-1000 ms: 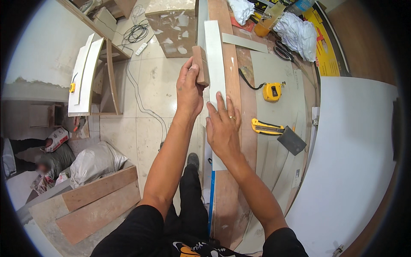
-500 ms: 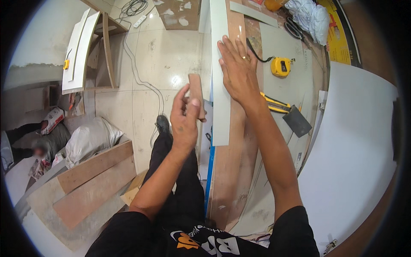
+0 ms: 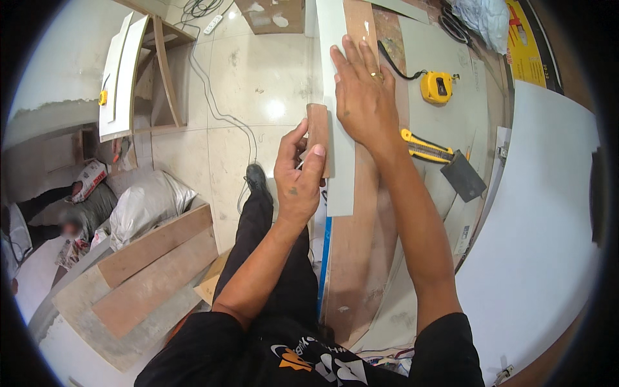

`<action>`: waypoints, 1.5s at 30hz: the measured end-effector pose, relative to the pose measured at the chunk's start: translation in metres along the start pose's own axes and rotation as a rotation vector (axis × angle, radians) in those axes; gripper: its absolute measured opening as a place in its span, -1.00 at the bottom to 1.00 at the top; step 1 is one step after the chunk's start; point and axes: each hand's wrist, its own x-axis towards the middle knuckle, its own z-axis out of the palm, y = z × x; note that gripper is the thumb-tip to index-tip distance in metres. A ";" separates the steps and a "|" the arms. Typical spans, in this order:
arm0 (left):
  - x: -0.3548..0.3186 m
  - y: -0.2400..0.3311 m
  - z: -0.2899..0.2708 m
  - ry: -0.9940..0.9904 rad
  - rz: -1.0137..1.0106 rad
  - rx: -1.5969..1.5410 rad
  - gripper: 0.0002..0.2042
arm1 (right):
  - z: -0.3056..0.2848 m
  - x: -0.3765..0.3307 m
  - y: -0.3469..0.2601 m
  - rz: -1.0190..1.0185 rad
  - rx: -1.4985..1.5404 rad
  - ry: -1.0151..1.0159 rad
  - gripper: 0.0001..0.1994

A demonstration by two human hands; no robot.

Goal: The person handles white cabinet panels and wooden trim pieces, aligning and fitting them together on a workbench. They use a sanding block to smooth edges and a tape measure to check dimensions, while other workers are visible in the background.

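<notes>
My left hand (image 3: 300, 177) grips a small wooden block (image 3: 317, 132), thumb on one side and fingers on the other. The block is upright along the left edge of a long pale grey strip (image 3: 342, 184), and seems to meet that edge. Across the upper part of the strip lies my right hand (image 3: 364, 97), palm down with fingers stretched out and a ring on one finger. Beneath the strip is a reddish wooden board (image 3: 348, 258). To the right of my right hand lie a yellow tape measure (image 3: 436, 88), a yellow utility knife (image 3: 425, 147) and a dark grey rectangular block (image 3: 463, 176).
Scissors (image 3: 454, 26) and a crumpled plastic bag (image 3: 480, 22) lie at the far right of the bench. A large white panel (image 3: 529, 226) stands to the right. Leftward are a cabinet frame (image 3: 122, 77), cables on the floor, a white sack (image 3: 148, 209), boards (image 3: 155, 251) and another person.
My left hand has brought the wooden block rightward, from apart to the strip's left edge. My right hand stays flat on the strip. The whole view has shifted slightly.
</notes>
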 end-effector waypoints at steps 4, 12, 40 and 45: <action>0.026 -0.008 0.005 0.016 0.083 -0.002 -0.47 | -0.004 0.002 -0.002 0.009 0.017 -0.014 -0.49; 0.055 -0.014 0.017 0.067 0.139 -0.062 -0.49 | -0.011 0.007 0.000 -0.002 0.015 -0.076 -0.46; 0.217 0.017 0.041 -0.069 0.014 -0.428 -0.54 | 0.029 0.118 0.045 -0.041 0.249 0.262 -0.63; 0.181 0.014 0.028 -0.029 -0.025 -0.402 -0.52 | 0.029 0.091 0.041 -0.135 0.129 0.200 -0.63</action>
